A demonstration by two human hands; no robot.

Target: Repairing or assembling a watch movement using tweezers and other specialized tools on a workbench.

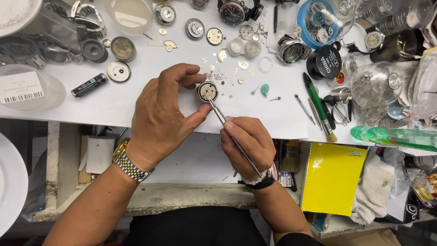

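left hand pinching round watch movement, right hand holding tweezers onto it

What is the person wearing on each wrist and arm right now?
Both forearms are bare, no gloves. The left hand has a metal link-bracelet wristwatch, silver and gold toned. The right hand has a white bead bracelet and a black strap with a watch case showing at the wrist.

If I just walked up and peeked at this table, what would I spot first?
Right in the middle, the left hand pinches a small round metal watch movement on the white work sheet, while the right hand touches thin steel tweezers to it. Tiny silver gears and plates lie scattered just behind. At the lower right sits a bright yellow notebook.
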